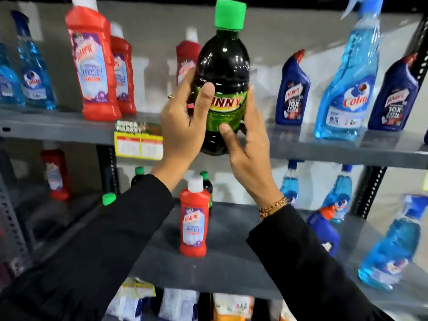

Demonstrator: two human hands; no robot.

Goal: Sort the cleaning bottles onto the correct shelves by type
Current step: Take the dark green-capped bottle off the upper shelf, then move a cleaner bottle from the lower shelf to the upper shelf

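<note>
I hold a dark bottle with a green cap and a green label (223, 61) upright in front of the upper grey shelf (58, 128). My left hand (183, 126) grips its left side with the thumb across the label. My right hand (249, 144) clasps its right side and bottom. On the upper shelf stand red Harpic bottles (92, 68), dark blue Harpic bottles (290, 93) and blue Colin spray bottles (345, 89). A red Harpic bottle (194, 218) stands alone on the lower shelf (231, 262).
Two more dark green-capped bottles (139, 176) stand at the back of the lower shelf, with blue spray bottles (391, 242) and a blue Harpic bottle (324, 230) at its right. A yellow price tag (139, 142) hangs on the upper shelf edge. Packets (180, 306) lie below.
</note>
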